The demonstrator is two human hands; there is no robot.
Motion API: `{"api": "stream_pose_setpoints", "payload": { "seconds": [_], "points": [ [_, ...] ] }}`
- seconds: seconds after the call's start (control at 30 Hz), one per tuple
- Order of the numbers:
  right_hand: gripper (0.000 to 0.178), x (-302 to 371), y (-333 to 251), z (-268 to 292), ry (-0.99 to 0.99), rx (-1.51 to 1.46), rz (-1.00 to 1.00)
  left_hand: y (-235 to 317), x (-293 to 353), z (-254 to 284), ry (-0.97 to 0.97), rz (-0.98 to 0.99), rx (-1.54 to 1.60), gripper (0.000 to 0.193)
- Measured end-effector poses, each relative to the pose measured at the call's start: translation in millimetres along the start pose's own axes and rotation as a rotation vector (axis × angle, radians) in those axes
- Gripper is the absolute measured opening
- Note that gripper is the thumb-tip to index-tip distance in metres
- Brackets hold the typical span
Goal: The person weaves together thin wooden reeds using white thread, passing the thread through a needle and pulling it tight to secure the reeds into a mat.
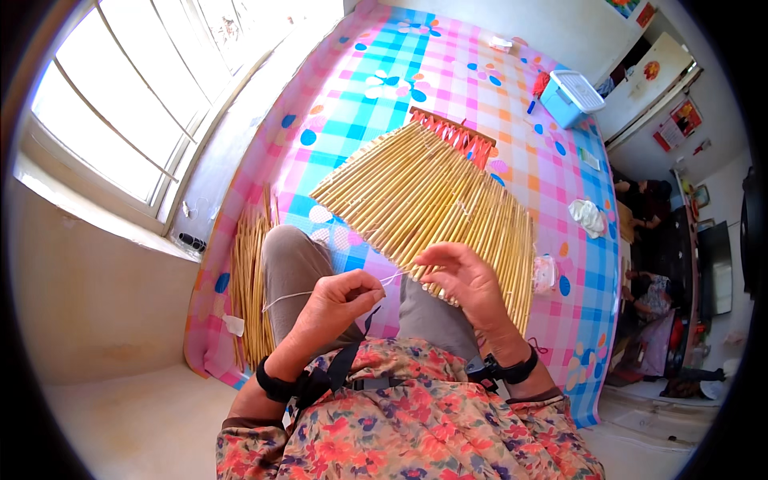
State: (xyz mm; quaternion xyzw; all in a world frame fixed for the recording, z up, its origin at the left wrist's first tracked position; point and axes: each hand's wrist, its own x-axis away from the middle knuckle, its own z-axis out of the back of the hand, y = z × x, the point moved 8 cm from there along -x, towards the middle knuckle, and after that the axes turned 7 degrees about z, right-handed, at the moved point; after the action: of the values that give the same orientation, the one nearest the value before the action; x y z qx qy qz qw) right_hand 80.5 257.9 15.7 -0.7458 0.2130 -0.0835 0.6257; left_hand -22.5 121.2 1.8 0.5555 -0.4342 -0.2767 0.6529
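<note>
Stalk mat (432, 200): middle of the frame, yellow-brown, thin stalks side by side in a fan-like spread, lower edge reaching over the right leg
Brown bar (453, 126): at the mat's upper end, with red lacing (452, 139) strung zigzag between bar and stalks
Left hand (340, 300): just below and left of the mat's lower edge, thumb and forefinger pinched together on a white thread (288, 299)
Thread path: from near the left knee to the pinching fingers, then a thin stretch on toward the mat's edge
Right hand (468, 280): over the mat's lower part, fingers bent, near the thread's far end; I cannot tell whether they grip it
Between the hands: a small gap; the two do not touch
Loose stalks (250, 288): left of centre, heaped lengthwise beside the grey trousers (296, 260)
Clothing: floral top (416, 416) along the bottom, a black band at each wrist
Checked sheet (512, 104): pink, blue and white with flower shapes, spread under mat and stalks
Right of the mat: a small pale packet (546, 274) just beside it, a crumpled white item (588, 218) higher up
Blue box (568, 100): upper right, pale lid on
Barred window (120, 96): upper left, bright, a small dark object (192, 242) on its sill
</note>
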Motion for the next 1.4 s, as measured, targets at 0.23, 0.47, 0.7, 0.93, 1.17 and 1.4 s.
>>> {"api": "stream_pose_setpoints", "payload": {
  "seconds": [0.23, 0.47, 0.7, 0.93, 1.17, 1.4],
  "points": [
    [0.023, 17.1, 42.0, -41.4, -0.25, -0.071, -0.368, 1.5, 1.4, -3.2, 0.01, -0.02, -0.068, 0.006],
    [0.012, 20.0, 35.8, -8.5, -0.14, 0.186, -0.343, -4.0, 5.5, 10.6, 0.048, 0.015, -0.005, 0.006],
    [0.012, 22.4, 29.3, 16.7, -0.047, 0.2, -0.343, -13.2, 0.0, 20.0, 0.048, -0.021, 0.092, 0.006],
    [0.012, 17.4, 31.0, 11.6, 0.016, 0.021, -0.359, -18.0, -0.5, 22.3, 0.089, -0.001, 0.185, 0.006],
    [0.011, 1.9, 32.7, -9.1, 0.088, -0.5, -0.234, -38.5, -7.2, 17.4, 0.099, 0.062, 0.411, 0.007],
    [0.011, -13.7, 20.8, -29.9, 0.017, -0.349, -0.056, -37.9, -8.1, 11.4, 0.118, 0.059, 0.466, 0.009]
  ]
}}
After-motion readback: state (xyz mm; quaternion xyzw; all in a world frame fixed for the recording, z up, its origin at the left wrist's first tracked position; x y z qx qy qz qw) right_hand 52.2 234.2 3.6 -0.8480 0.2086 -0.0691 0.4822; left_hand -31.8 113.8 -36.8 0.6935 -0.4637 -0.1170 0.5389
